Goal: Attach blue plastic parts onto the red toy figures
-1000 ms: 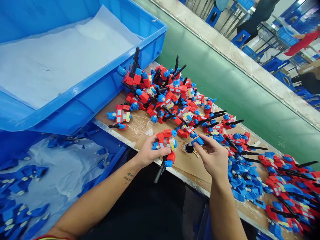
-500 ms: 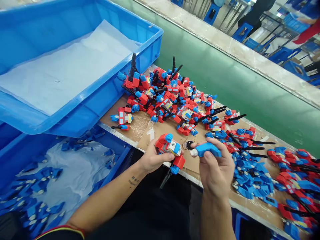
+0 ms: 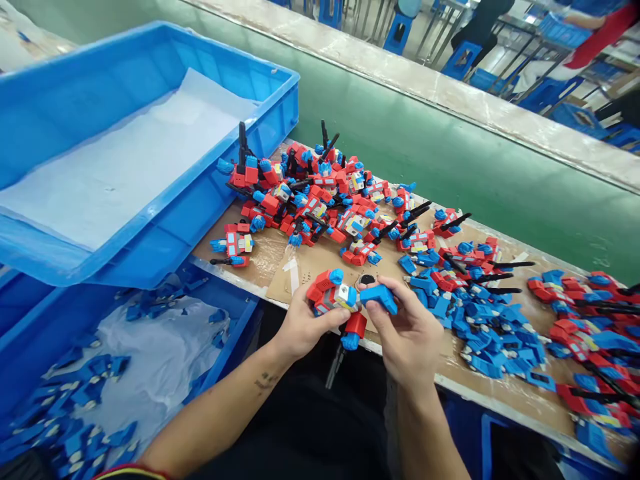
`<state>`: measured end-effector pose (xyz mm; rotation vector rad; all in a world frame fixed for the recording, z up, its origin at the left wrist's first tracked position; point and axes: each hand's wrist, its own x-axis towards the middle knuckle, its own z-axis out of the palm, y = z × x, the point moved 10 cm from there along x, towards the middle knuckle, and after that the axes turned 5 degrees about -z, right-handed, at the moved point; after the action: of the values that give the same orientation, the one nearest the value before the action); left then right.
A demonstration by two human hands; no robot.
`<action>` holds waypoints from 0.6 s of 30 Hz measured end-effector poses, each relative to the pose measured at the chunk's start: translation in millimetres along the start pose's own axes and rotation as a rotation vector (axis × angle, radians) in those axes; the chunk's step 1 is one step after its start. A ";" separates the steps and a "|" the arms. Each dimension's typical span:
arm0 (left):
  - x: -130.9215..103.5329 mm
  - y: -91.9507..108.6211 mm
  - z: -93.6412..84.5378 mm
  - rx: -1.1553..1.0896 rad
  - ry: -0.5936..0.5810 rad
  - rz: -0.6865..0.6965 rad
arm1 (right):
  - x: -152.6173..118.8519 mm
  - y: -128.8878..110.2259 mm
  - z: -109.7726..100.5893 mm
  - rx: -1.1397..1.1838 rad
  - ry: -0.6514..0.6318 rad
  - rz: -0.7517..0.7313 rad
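Note:
My left hand [image 3: 305,323] is closed around a red and blue toy robot torso [image 3: 324,293], which has a black gun [image 3: 336,363] pointing down from one blue fist. In my right hand [image 3: 413,327], between thumb and fingers, is a blue toy robot leg [image 3: 383,296]. The leg's light-coloured end is right at the torso's lower end; whether the peg sits in it I cannot tell. Just behind the leg is a small round pot of black stuff [image 3: 367,280] on the cardboard [image 3: 280,283].
Many torsos with black guns [image 3: 325,200] are heaped on the bench, with loose blue legs [image 3: 495,340] at right. A blue crate [image 3: 220,160] lined with white sheet stands at left. Below it, another blue bin [image 3: 240,327] holds blue legs. Behind runs a green belt [image 3: 400,153].
My right hand has moved left, bringing the blue leg up against the torso. My left hand keeps hold of the torso. The whole view has shifted slightly.

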<state>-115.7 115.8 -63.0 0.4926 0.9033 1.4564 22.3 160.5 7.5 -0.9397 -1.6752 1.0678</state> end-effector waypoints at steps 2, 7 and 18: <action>-4.2 -2.3 -1.5 0.096 0.041 -0.011 | -5.7 -4.4 -1.8 -0.102 -0.009 -0.066; -10.0 -17.5 4.9 0.042 0.083 -0.138 | -9.9 -1.8 -11.8 -0.166 -0.017 -0.116; 5.8 -24.0 64.0 -0.059 0.122 -0.163 | -33.2 -83.9 -51.8 -0.657 0.071 -0.783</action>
<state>-52.1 133.8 -44.6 0.2821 0.9713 1.3709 70.8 114.6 87.3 -0.5782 -2.1030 -0.0475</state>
